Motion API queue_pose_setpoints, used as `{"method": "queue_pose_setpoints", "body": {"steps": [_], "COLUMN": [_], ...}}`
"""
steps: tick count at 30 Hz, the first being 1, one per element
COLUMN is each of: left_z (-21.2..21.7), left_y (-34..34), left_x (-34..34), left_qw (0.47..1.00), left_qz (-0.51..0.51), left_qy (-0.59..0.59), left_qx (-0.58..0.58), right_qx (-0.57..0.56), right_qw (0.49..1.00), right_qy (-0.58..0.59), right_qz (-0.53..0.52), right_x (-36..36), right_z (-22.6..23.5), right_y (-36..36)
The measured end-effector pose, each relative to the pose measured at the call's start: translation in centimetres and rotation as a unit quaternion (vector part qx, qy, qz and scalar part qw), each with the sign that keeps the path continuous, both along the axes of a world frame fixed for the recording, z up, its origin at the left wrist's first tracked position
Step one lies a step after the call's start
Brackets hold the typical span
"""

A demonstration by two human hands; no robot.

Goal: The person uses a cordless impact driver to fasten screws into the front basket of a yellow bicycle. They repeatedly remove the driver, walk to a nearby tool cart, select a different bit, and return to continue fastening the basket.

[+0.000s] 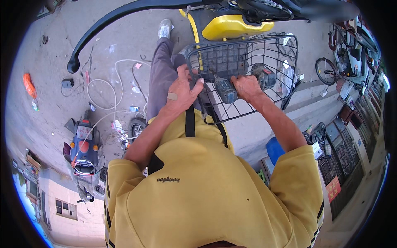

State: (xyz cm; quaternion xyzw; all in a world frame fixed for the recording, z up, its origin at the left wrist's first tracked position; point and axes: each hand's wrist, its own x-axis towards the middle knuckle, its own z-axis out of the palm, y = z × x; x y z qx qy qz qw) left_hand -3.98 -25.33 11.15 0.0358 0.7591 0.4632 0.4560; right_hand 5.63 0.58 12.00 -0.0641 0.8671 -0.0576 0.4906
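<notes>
A black wire basket [291,62] hangs in front of the yellow and black vehicle. Inside its outline, my right hand [248,87] is wrapped round the handle of a cordless drill [226,91]. The drill's dark body lies left of that hand, and its battery end with a red patch lies to the right. My left hand [182,91] is at the basket's left rim, fingers bent over the wire and thumb lying toward the inside. Its fingertips are partly hidden. A plaster-like strip sits near the left wrist.
A long black handlebar lever [93,31] arches across the upper left, beside the yellow panel [235,28]. A pale hose [99,80] loops over the ground. A parked scooter [85,144] stands at left; an orange object [29,85] lies farther out. More two-wheelers [353,58] stand at right.
</notes>
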Motion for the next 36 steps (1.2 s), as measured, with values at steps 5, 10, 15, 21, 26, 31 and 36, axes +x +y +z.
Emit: {"method": "queue_pose_setpoints", "body": {"steps": [5, 10, 15, 21, 26, 31, 36], "left_z": [0.0, 0.7, 1.9, 3.4, 4.7, 5.2, 5.2], "left_y": [-0.1, 0.1, 0.1, -0.2, 0.8, 4.4, 7.9], "left_x": [0.1, -0.5, -0.5, -1.2, -1.3, -0.4, -0.2], "left_qw": [0.999, 1.0, 0.999, 0.966, 0.936, 0.996, 0.874], "left_qz": [-0.012, -0.021, -0.017, 0.018, -0.036, -0.043, 0.264], "left_qy": [0.039, 0.002, 0.042, 0.258, 0.331, -0.009, -0.382], "left_qx": [-0.003, -0.023, -0.015, 0.016, 0.113, 0.081, 0.143], "right_qx": [0.002, 0.001, -0.022, -0.038, -0.06, -0.088, -0.108], "right_qw": [1.0, 0.999, 0.998, 0.991, 0.982, 0.954, 0.916], "right_qy": [0.004, 0.008, 0.056, 0.123, 0.14, 0.228, 0.299], "right_qz": [-0.021, -0.032, -0.01, -0.025, -0.108, -0.175, -0.246], "right_x": [-0.5, 0.0, 1.8, 3.4, 3.2, 4.2, 5.1], "right_z": [0.2, 0.7, 0.3, 0.9, 5.1, 10.8, 17.5], "right_y": [-0.6, -0.1, 1.1, 2.5, 3.1, 3.6, 3.0]}}
